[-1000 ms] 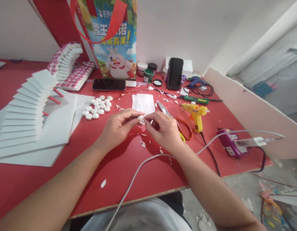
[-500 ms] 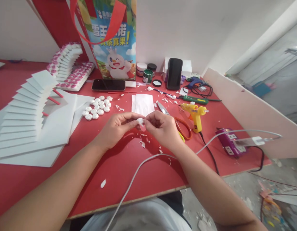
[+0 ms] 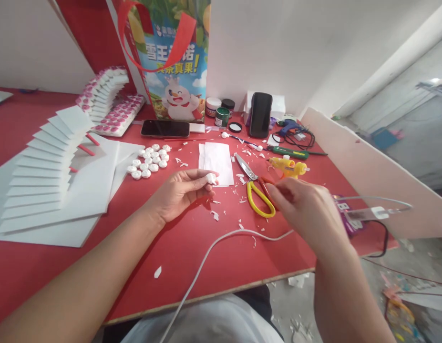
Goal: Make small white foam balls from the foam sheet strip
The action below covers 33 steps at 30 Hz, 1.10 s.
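My left hand pinches a small white piece, soft-looking and lumpy, between thumb and fingertips above the red table. The exact shape of the piece is partly covered. My right hand, fingers curled, is over the red-and-yellow-handled scissors and the lower part of the yellow glue gun. Its thumb lies at the red scissor handle, and what its fingers close on is hidden. Just beyond my left hand is a folded white paper. A group of small white swirled rounds lies to its left.
Fanned white boards occupy the left side. Behind are pink-and-white pieces, a phone, a printed bag and paint jars. A pale cable crosses the front; white scraps are scattered around.
My right hand has let go of the small white piece and moved right, over the scissors and glue gun. The left hand still holds the piece. The view has shifted slightly.
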Available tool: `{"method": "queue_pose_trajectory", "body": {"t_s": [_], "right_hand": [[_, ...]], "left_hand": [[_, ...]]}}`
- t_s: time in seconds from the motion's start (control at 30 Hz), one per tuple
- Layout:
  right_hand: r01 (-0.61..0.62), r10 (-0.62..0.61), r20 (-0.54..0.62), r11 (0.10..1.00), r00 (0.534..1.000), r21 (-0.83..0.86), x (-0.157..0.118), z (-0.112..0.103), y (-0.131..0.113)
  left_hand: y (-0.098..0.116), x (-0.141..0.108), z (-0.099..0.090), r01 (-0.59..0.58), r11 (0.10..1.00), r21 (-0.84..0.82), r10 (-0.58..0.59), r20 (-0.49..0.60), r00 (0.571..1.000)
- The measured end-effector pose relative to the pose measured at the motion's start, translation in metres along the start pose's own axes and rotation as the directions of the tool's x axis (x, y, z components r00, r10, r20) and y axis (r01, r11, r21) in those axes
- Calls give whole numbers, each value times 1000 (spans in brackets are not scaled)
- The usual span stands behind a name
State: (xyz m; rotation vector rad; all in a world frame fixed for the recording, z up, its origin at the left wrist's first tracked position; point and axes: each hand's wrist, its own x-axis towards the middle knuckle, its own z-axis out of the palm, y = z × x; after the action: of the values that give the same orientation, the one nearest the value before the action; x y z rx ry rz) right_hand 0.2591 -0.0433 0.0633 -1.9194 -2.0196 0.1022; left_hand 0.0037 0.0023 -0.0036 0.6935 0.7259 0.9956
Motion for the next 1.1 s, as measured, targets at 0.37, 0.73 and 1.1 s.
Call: {"method": "queue_pose_trajectory", "body": {"t_s": [0.37,0.73,1.1], "right_hand": [[-352,350,-104,936,931,4,26,32,76],[-234,401,-39,608,915,759,21,24,58],[-204,24,261,691,965,694,-26,20,-3]], "left_hand": [[-2,1,-3,8,999,-48,-8,11,1000],[-2,3,-4,0,996,-85,2,24,1000],[-3,1,-1,-49,999,10,50,-17,999]]}}
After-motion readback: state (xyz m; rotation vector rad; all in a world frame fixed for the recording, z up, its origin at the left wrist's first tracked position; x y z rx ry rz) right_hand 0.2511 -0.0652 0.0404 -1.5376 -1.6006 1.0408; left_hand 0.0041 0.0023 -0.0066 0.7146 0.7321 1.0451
